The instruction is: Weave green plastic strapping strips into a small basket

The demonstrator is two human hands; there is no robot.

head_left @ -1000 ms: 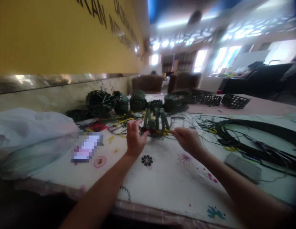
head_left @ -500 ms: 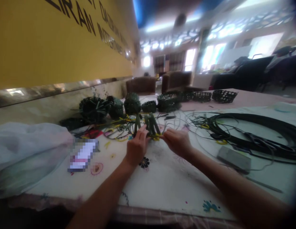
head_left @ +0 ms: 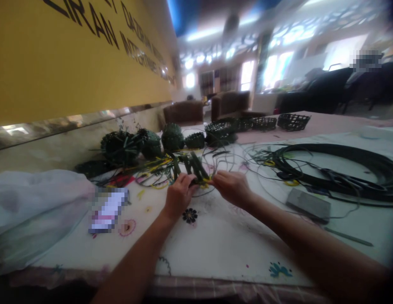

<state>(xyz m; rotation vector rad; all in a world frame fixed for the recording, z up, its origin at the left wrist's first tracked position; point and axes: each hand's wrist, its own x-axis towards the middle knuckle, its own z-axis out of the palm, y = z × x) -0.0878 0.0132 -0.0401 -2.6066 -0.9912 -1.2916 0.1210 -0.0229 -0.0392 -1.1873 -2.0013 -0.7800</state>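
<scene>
A small weaving of dark green strips (head_left: pixel 196 165) stands between my hands, its strip ends pointing up and away from me. Along its near edge runs a yellow strip (head_left: pixel 205 182). My left hand (head_left: pixel 178 195) is closed on the weaving's left side, thumb and fingers pinching its lower edge. At the right end, my right hand (head_left: pixel 231 188) pinches the yellow strip between thumb and fingers. My fingers cover part of the weave. Thin, looping strands (head_left: pixel 220 158) lie just behind the piece.
Several dark green woven baskets (head_left: pixel 172 137) line the table's back. A coil of dark strip (head_left: pixel 310 147) lies right, near a grey block (head_left: pixel 307 204) and a thin rod (head_left: pixel 348 237). To the left are a blurred-out phone-like object (head_left: pixel 109 211) and a white plastic bag (head_left: pixel 34 211).
The head view has shifted and tilted slightly, so most things sit a little further left. Both hands keep their hold on the weaving, with little other movement.
</scene>
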